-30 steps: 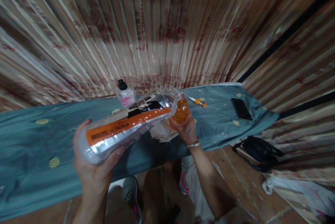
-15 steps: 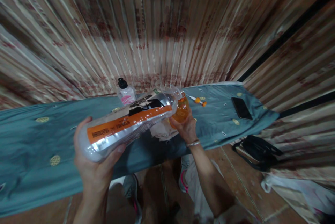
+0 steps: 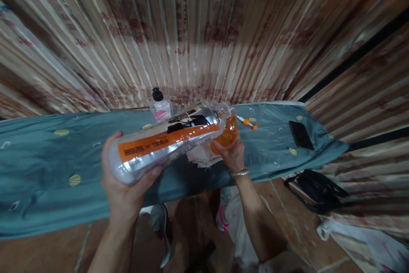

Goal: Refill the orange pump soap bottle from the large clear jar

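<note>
My left hand [image 3: 126,188] grips the base of a large clear plastic bottle [image 3: 166,142] with an orange, black and silver label. The bottle is tipped almost level, its open mouth at the rim of a small orange container [image 3: 227,133]. My right hand [image 3: 230,153] holds that orange container from below, just above a crumpled pale cloth [image 3: 202,155] lying on the teal-covered table [image 3: 47,166].
A small clear bottle with a black cap and pink label [image 3: 160,106] stands at the table's far edge. An orange-tipped small tool [image 3: 246,122] and a black phone [image 3: 300,135] lie to the right. A dark bag [image 3: 315,189] sits on the floor, curtains behind.
Both hands and the two containers sit slightly higher and further right in the picture, mostly from the camera shifting. The big bottle stays tipped at the orange container's rim.
</note>
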{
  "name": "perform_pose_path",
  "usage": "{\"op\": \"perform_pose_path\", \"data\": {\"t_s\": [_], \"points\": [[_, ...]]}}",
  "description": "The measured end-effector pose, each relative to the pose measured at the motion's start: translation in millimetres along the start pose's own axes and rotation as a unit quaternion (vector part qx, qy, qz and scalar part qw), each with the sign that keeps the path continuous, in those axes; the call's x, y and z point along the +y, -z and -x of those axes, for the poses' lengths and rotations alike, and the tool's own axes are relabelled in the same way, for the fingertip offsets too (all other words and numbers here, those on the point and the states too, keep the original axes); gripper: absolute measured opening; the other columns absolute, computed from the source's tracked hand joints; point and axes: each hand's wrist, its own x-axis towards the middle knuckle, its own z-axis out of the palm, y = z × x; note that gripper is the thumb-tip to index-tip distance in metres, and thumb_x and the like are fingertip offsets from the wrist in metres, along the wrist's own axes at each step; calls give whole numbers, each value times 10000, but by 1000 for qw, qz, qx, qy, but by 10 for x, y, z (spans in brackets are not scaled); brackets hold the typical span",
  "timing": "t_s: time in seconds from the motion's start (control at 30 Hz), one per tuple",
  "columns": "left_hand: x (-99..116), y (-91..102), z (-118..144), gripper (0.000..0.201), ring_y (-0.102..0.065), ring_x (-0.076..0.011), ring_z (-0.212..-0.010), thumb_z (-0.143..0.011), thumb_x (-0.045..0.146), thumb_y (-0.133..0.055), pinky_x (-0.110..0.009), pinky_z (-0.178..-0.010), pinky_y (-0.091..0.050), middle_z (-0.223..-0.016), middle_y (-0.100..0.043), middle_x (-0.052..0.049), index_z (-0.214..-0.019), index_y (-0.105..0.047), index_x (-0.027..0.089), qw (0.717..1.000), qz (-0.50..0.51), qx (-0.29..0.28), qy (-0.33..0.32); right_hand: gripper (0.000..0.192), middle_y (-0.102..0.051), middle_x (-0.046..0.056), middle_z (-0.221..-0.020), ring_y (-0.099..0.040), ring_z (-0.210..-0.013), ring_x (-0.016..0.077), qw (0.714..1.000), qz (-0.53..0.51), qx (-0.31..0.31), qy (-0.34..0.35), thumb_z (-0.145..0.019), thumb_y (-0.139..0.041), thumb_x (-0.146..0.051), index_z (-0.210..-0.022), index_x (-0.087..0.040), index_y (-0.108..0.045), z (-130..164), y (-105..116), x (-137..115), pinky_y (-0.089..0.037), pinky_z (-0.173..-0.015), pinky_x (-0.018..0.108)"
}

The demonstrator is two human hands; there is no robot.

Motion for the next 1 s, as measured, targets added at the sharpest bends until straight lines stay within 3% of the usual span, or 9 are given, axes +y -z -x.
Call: {"op": "perform_pose_path", "data": {"t_s": [0.33,0.77,1.0], "points": [[51,-54,55,949,-611,-227,-1001,-515,399,-917,-389,-953,-506,-1129,-631,-6,-1380,-530,357,1000,2,-9,-2,771,-745,154,-1046,-736,-889,308,1000,22,-6,21,-661,-768,-578,-1250,-139,-536,-8,69,7,-592,-768,430],[137,-104,68,904,-592,-258,-1076,-598,425,-883,-455,-1001,-491,-1219,-595,-86,-1380,-493,195,998,-33,-16,-41,740,-734,142,-1027,-718,-912,309,998,62,-5,-23,-594,-767,-574,-1167,-165,-541,-6,112,-28,-568,-791,413],[129,-124,70,931,-594,-270,-1167,-629,465,-868,-488,-1056,-484,-1295,-580,-111,-1400,-439,170,998,-32,-35,-42,781,-719,206,-1072,-701,-1000,366,996,70,-3,-49,-567,-765,-598,-1153,-131,-543,-33,118,-3,-561,-841,473]]}}
